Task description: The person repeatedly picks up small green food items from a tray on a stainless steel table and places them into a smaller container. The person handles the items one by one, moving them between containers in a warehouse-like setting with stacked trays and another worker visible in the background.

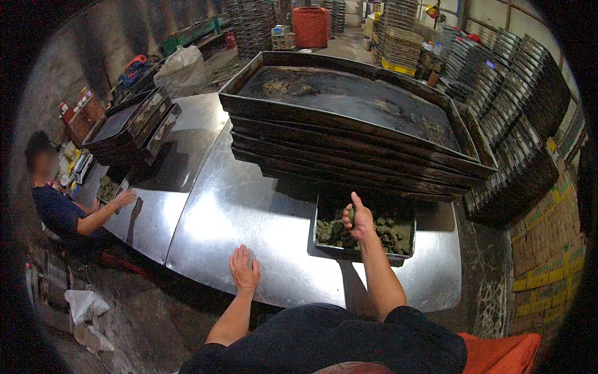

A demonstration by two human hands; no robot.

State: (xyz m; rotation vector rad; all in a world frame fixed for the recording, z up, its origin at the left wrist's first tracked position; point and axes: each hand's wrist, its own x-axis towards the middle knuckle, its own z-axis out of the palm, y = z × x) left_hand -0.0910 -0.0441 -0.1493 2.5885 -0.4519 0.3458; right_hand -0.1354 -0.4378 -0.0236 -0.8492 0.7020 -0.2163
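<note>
The left hand (243, 272) is spread, holding nothing, at the worktop (268, 215); the right hand (361, 225), clamped on a greenish lump (351, 215) above the tray (333, 250), could shed crumbs if squeezed hard, or bump the stacked trays (349, 153) looming beyond.

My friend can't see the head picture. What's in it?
A right hand holds a greenish lump over a tray of lumps; the open left hand is over a shiny metal table. Stacked dark trays stand beyond, a co-worker at left.
</note>
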